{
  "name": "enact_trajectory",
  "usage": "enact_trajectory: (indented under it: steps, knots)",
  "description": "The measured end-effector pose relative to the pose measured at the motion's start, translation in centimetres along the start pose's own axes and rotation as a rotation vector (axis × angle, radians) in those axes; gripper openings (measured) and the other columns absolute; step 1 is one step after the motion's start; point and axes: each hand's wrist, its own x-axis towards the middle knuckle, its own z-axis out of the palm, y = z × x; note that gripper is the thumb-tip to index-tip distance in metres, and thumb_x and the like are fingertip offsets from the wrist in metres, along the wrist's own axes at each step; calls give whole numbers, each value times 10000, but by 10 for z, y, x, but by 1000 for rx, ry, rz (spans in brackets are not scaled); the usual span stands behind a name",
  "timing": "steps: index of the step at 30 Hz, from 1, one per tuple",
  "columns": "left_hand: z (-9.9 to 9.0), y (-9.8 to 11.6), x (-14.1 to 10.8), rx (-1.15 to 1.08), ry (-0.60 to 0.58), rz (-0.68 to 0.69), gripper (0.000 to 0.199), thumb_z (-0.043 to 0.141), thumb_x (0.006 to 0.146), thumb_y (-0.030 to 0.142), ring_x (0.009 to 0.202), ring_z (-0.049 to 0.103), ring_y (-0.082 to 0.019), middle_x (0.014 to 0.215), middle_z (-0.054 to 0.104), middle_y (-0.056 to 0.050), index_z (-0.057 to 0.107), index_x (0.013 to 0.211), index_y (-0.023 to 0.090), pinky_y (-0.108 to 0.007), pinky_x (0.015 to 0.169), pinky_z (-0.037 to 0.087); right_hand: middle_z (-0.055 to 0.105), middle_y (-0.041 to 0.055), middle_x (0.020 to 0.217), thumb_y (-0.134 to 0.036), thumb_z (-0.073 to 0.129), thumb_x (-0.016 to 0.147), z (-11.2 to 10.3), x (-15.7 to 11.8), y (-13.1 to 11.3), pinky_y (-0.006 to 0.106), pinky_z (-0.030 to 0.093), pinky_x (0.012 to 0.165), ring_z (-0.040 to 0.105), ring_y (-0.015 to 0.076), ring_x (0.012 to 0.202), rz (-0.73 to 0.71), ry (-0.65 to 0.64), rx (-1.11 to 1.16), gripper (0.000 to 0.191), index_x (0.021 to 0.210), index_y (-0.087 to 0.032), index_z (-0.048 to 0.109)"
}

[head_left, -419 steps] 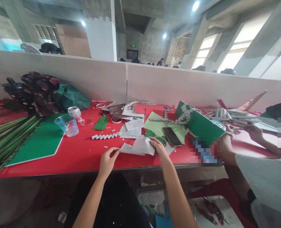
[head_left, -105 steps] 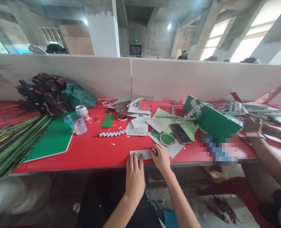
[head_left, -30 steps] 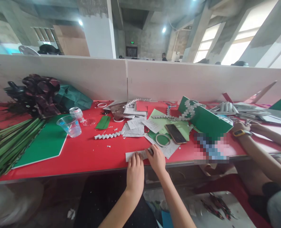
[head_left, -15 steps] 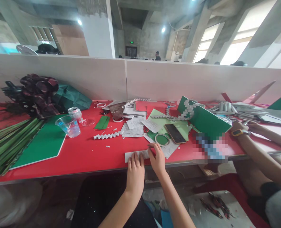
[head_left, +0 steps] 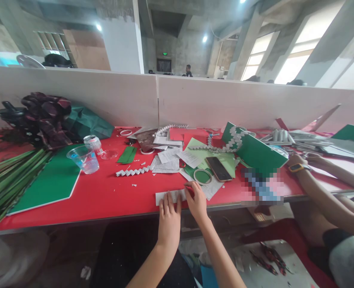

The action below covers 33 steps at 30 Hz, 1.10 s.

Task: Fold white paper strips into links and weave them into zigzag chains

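Your left hand (head_left: 169, 221) lies open, its extended fingers pressing the printed paper strip (head_left: 162, 199) to the red tabletop (head_left: 102, 200); your right hand (head_left: 198, 202) curls at the strip's right end, pinch unclear. This looks like flattening or creasing, calling for steady pressure and aligned edges, nearer you than the ring (head_left: 195, 176)

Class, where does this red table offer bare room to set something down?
The red tabletop is bare, save small scraps, between the leftmost green board and the paper strip, nearer than the short zigzag chain. Around the phone and loose papers it's crowded.
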Motion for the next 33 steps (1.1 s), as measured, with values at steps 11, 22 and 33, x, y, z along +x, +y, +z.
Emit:
enact_trajectory:
  steps: [11,22,33]
  knots:
    - [-14,-9,13,-145,-125,9,688,668,780,373,1312,390,-395,1416,428,-233,413,1409,257,-557,1052,318,626,68,983,-284,426,910,2,1,-1,304,442,812,579,203,945,31,-31,-117,176,945,-209,582]
    - [-15,-17,23,-181,-202,49,655,613,778,513,1338,314,-451,1456,392,-192,466,1375,288,-623,1066,224,654,49,949,-144,452,846,1,1,-4,299,422,813,558,208,950,-42,-106,-218,198,910,-215,625]
    - [-1,-33,15,-255,-89,84,620,618,815,352,1359,329,-372,1482,368,-154,430,1400,264,-522,1083,315,654,43,893,-100,458,814,3,2,-5,303,413,800,551,211,920,-32,-103,-249,207,848,-219,624]
